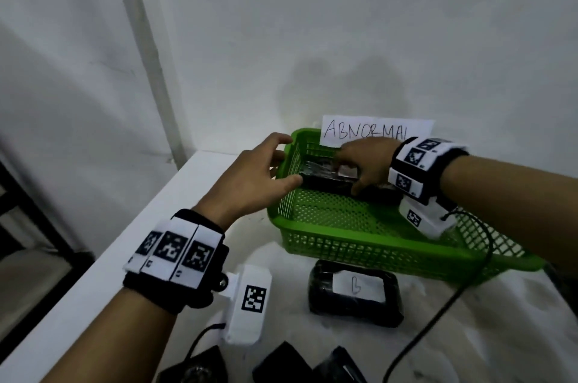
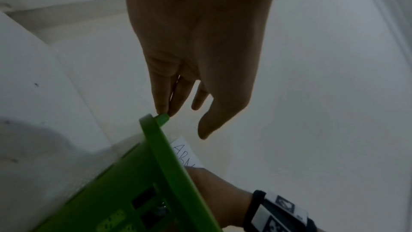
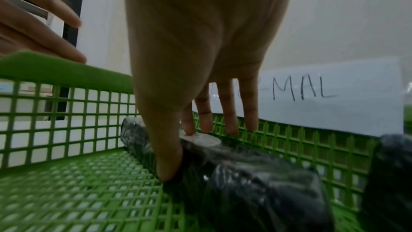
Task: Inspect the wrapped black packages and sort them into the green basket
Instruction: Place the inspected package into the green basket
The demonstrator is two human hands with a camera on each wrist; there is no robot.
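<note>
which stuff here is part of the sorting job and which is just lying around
Part of the job:
green basket
black package under the right hand
black package labelled b
ABNORMAL sign

Just lying about:
black cable
white table

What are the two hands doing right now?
Left hand: open, fingertips touching the green basket rim.
Right hand: holding a black package inside the basket.

white wall [image 1: 344,23], pale vertical strip [image 1: 147,54], white table [image 1: 93,282], dark shelf frame [image 1: 28,213] left.
</note>
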